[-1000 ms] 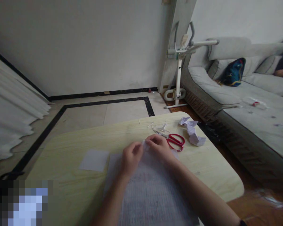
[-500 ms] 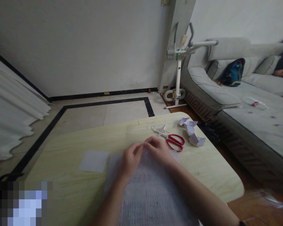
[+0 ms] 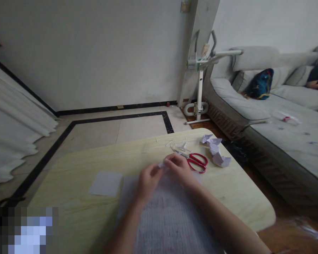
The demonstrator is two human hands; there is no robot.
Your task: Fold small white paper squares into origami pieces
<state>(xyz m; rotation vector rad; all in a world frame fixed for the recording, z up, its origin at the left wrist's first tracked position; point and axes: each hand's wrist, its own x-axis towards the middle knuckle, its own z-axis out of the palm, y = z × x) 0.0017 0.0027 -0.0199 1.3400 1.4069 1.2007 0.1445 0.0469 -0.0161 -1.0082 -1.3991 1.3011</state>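
Between my fingertips is a small piece of white paper [image 3: 162,164], pinched from both sides, its shape mostly hidden. My left hand [image 3: 148,180] is closed on its left part, and my right hand [image 3: 178,169] is closed on its right. Beneath both hands lies a large sheet covered in writing [image 3: 166,222]. Just beyond my right hand rest scissors with red handles [image 3: 198,162], their blades pointing left toward thin white paper scraps [image 3: 182,145]. A plain white paper square [image 3: 106,183] lies flat to the left of the written sheet.
Several folded paper pieces [image 3: 215,148] sit at the table's far right. The pale wooden table [image 3: 74,176] has a rounded right edge. A grey sofa [image 3: 299,141] stands to the right, with a person's arm [image 3: 316,84] at its far end. Exercise equipment [image 3: 200,81] stands behind the table.
My fingertips have parted slightly, and more of the small white paper shows between them. The view has shifted a little; the scissors and other papers stay in place.
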